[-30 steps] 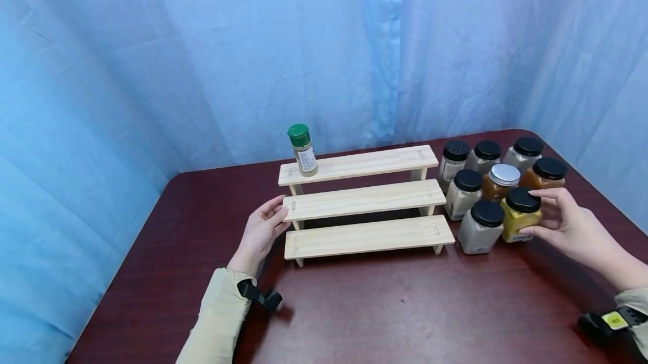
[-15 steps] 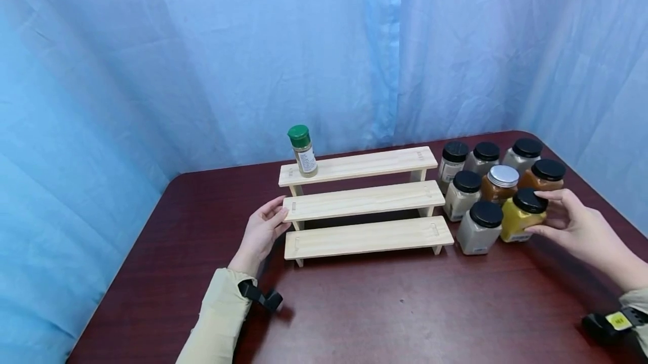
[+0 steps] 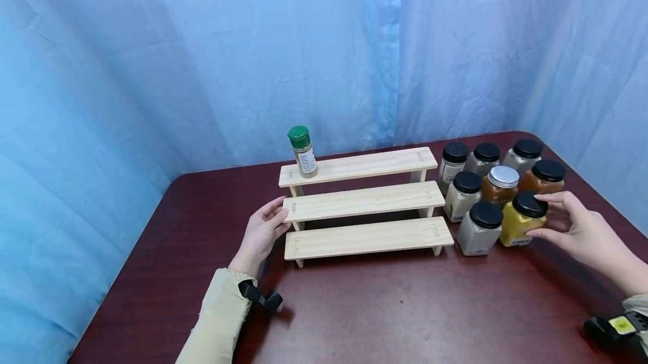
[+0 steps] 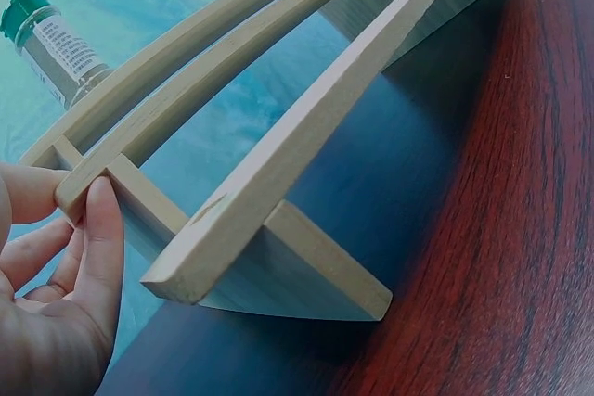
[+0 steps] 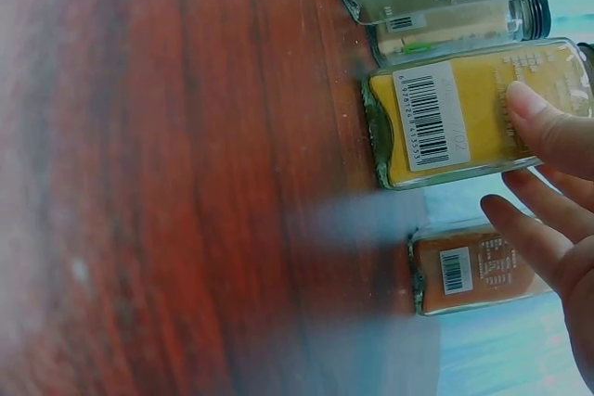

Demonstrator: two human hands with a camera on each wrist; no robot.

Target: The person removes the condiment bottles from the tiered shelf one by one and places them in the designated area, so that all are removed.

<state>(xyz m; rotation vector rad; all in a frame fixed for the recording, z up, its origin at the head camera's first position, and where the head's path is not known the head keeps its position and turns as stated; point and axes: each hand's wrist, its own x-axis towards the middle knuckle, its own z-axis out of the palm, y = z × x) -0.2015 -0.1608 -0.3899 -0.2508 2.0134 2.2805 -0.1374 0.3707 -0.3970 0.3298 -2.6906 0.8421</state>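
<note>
In the head view my left hand [image 3: 263, 236] pinches the left end of the middle board of a three-tier wooden rack [image 3: 364, 201]; the left wrist view shows thumb and fingertip on that board end. On the top tier's left end stands a green-capped spice bottle [image 3: 305, 154]. My right hand [image 3: 582, 234] grips a square glass jar of yellow powder [image 5: 478, 122] with a black lid, thumb on the near side. The yellow jar leans slightly to the right, at the front of the jar group, beside a jar of pale grey powder [image 3: 478, 234].
Several more jars crowd behind the yellow one, among them a silver-lidded jar [image 3: 501, 183] and an orange-brown jar [image 3: 543, 177]. They stand close to the rack's right end on the dark red table [image 3: 395, 308]. Blue curtains [image 3: 283, 60] hang behind and at both sides.
My right hand has shifted slightly to the right, and the yellow jar's lid has tipped right with it. The left hand, rack and green-capped bottle have stayed in place.
</note>
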